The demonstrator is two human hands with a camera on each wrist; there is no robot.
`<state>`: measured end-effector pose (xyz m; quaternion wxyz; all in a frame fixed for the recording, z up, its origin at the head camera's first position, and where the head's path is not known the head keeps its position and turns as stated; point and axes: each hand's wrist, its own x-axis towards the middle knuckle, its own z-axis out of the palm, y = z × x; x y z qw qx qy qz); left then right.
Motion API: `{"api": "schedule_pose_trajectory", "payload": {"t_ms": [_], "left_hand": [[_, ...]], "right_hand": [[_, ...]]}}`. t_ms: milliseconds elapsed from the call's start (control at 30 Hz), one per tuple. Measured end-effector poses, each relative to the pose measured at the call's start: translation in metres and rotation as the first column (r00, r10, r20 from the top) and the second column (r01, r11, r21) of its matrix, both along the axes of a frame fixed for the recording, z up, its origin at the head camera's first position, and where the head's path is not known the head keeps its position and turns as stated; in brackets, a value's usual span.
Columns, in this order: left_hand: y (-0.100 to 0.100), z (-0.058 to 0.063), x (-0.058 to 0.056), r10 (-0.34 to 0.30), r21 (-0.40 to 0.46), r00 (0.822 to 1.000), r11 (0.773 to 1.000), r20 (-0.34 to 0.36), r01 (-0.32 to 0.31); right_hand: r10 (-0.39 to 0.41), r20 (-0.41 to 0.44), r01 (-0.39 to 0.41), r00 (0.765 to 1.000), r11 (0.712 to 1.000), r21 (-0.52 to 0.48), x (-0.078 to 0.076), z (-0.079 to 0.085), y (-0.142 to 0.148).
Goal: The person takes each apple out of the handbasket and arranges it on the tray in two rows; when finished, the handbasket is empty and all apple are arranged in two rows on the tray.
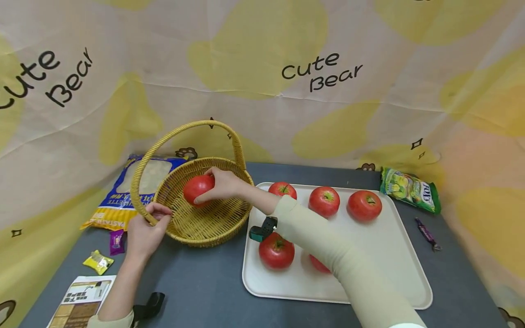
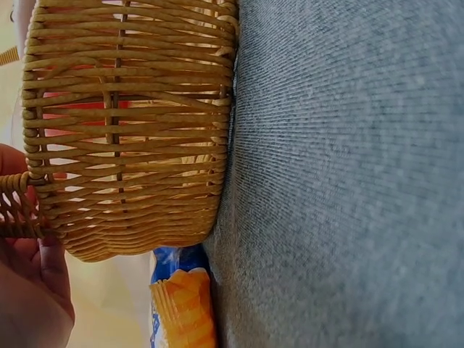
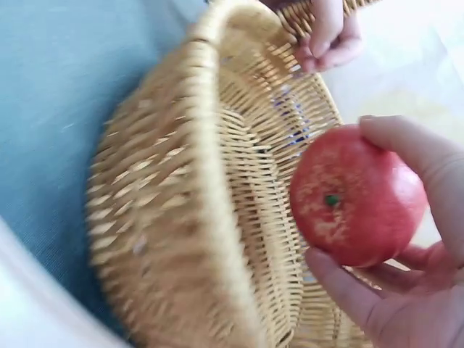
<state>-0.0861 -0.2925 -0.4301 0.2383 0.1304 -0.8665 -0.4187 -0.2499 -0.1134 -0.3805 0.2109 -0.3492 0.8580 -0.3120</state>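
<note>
In the head view my right hand [image 1: 223,184] holds a red apple [image 1: 198,190] over the wicker basket [image 1: 205,241]. The right wrist view shows thumb and fingers around the apple [image 3: 355,196], its green-dotted end facing the camera. My left hand [image 1: 146,230] grips the foot of the basket's arched handle [image 1: 141,177] at the left rim. In the left wrist view those fingers wrap the handle beside the woven wall [image 2: 130,167], and red shows through the weave. Several more red apples [image 1: 324,201] lie on a white tray [image 1: 381,255], one partly hidden by my right sleeve.
Behind the basket's left side lies a blue and yellow pasta bag [image 1: 119,200]. Purple [image 1: 116,242] and yellow [image 1: 98,262] wrapped sweets and a printed sheet [image 1: 82,298] are at the left. A green packet [image 1: 410,189] and a dark wrapped sweet [image 1: 427,234] lie right of the tray.
</note>
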Motion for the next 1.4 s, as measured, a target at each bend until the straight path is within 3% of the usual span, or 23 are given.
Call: {"api": "schedule_pose_trajectory", "payload": {"t_ms": [167,433,767,1400], "left_hand": [[-0.001,0.004,0.002,-0.050,-0.015,0.998,0.999,0.047,0.051],[-0.008,0.011,0.005,-0.157,-0.034,0.981,0.986,0.116,0.162],[-0.013,0.017,0.008,-0.204,-0.082,0.966,0.972,0.157,0.219],[-0.017,0.020,0.010,-0.230,-0.099,0.964,0.965,0.131,0.244]], "right_hand": [[-0.020,-0.013,0.020,1.000,0.999,-0.034,0.006,0.008,0.037],[-0.062,0.034,0.065,0.997,0.993,-0.096,0.022,0.022,0.104],[-0.152,0.091,0.161,0.984,0.981,-0.109,0.035,0.026,0.194],[-0.380,0.125,0.394,0.916,0.912,-0.112,0.066,-0.005,0.355]]}}
